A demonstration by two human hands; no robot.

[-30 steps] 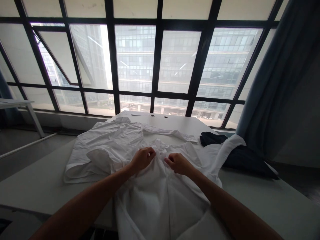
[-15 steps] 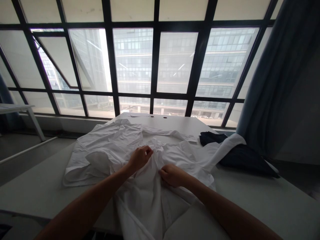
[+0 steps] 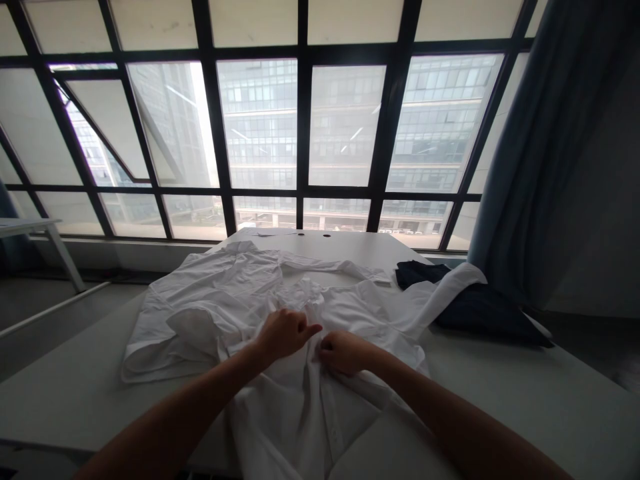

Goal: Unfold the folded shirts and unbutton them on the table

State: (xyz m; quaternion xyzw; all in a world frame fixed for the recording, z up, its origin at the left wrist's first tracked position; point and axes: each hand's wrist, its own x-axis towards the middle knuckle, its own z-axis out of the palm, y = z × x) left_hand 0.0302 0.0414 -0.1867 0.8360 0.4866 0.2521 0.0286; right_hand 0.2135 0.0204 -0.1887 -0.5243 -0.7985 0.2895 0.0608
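Tall window [image 3: 305, 127], pale table [image 3: 550, 400], white shirt [image 3: 205, 287] bunched under both hands

Both hands are working at the shirt's crumpled front, near the table's middle. The left hand [image 3: 283, 335] is curled narrow, its forefinger [image 3: 313, 329] pointing across at the right hand [image 3: 345, 352], just apart from it. The right fingers [image 3: 327, 345] bend down into the cloth, their tips hidden, so I cannot tell whether either hand is pinching fabric. A button strip [image 3: 327, 427] runs from below the right fingers toward the person. Left of the fingers sits a puffed fold [image 3: 195, 330]. To their right, a sleeve [image 3: 447, 300] stretches over a dark cloth [image 3: 480, 320], with a blue curtain [image 3: 530, 167] beyond.
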